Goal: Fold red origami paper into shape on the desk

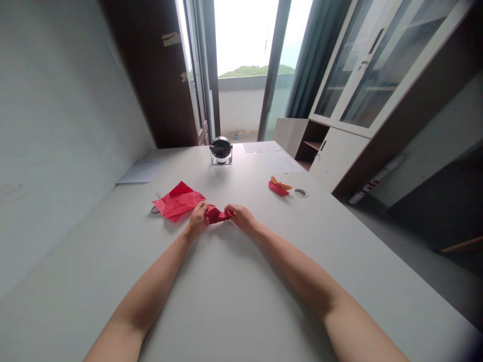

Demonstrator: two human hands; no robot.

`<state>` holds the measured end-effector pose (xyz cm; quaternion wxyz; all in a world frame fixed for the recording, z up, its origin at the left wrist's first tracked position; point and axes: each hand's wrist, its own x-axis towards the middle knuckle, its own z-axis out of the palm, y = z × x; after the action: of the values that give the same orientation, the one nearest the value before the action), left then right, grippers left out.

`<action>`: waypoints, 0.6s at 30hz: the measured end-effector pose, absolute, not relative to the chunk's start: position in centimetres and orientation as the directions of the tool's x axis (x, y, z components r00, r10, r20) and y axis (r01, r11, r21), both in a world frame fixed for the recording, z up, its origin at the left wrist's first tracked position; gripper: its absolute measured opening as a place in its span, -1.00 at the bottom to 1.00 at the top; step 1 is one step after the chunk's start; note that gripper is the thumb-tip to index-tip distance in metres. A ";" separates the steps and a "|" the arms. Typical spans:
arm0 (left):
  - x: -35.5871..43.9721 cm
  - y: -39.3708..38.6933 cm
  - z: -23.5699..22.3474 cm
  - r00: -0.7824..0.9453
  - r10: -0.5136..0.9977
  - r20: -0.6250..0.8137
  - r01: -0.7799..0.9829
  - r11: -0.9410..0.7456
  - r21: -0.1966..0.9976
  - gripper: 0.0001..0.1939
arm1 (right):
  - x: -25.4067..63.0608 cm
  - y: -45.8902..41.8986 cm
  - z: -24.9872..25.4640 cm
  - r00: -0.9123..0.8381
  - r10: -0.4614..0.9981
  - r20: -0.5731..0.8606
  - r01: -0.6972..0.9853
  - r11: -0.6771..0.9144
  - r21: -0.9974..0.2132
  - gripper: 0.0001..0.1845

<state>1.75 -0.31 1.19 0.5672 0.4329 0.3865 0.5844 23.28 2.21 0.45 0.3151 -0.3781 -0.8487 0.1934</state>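
A small folded piece of red paper (218, 215) lies on the white table (226, 291) between my two hands. My left hand (197, 219) pinches its left end with closed fingers. My right hand (241, 216) grips its right end, fingers curled onto the paper. Just left of my left hand lies a larger creased red paper sheet (177, 201), partly unfolded and flat on the table.
A finished red and orange folded paper figure (279, 186) sits at the right, next to a round cable hole (301, 192). A small round clock (221, 150) stands at the far edge. White sheets (141, 171) lie far left and far right. Cabinets stand to the right.
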 end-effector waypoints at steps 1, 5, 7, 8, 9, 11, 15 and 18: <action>1.7 -0.3 1.2 0.021 0.998 0.060 -0.357 -0.049 0.933 -0.70 | 23.2 2.2 0.5 -0.508 0.770 0.385 0.515 0.630 -0.581 -0.74; 1.3 -0.2 1.3 0.047 0.998 0.033 -0.395 -0.012 0.919 -0.70 | 23.2 2.0 0.5 -0.478 0.787 0.391 0.485 0.607 -0.629 -0.78; 1.1 -0.2 1.2 0.020 1.000 0.022 -0.390 -0.012 0.921 -0.72 | 23.2 1.9 0.7 -0.471 0.793 0.386 0.473 0.597 -0.648 -0.79; 1.0 -0.2 1.2 0.004 1.000 0.020 -0.390 -0.017 0.921 -0.72 | 23.2 1.9 0.8 -0.465 0.802 0.375 0.472 0.582 -0.662 -0.79; 0.9 -0.2 1.2 -0.006 1.000 0.022 -0.387 -0.022 0.922 -0.73 | 23.2 1.9 0.9 -0.456 0.814 0.359 0.471 0.563 -0.679 -0.79; 0.9 -0.2 1.4 0.000 0.999 0.041 -0.357 -0.038 0.933 -0.74 | 23.1 1.8 1.2 -0.436 0.839 0.327 0.471 0.522 -0.712 -0.79; 1.7 -1.1 2.4 -0.049 0.968 0.248 -0.092 -0.251 0.964 -0.82 | 23.0 1.7 1.5 -0.425 0.860 0.284 0.488 0.482 -0.728 -0.82; 2.9 -2.7 3.7 -0.028 0.847 0.530 0.314 -0.496 0.809 -0.82 | 23.0 1.8 1.5 -0.423 0.859 0.289 0.508 0.489 -0.709 -0.84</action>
<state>2.90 -2.73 3.65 0.2365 0.6559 0.4426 0.5639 23.02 1.75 1.48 0.3251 -0.4277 -0.7993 0.2694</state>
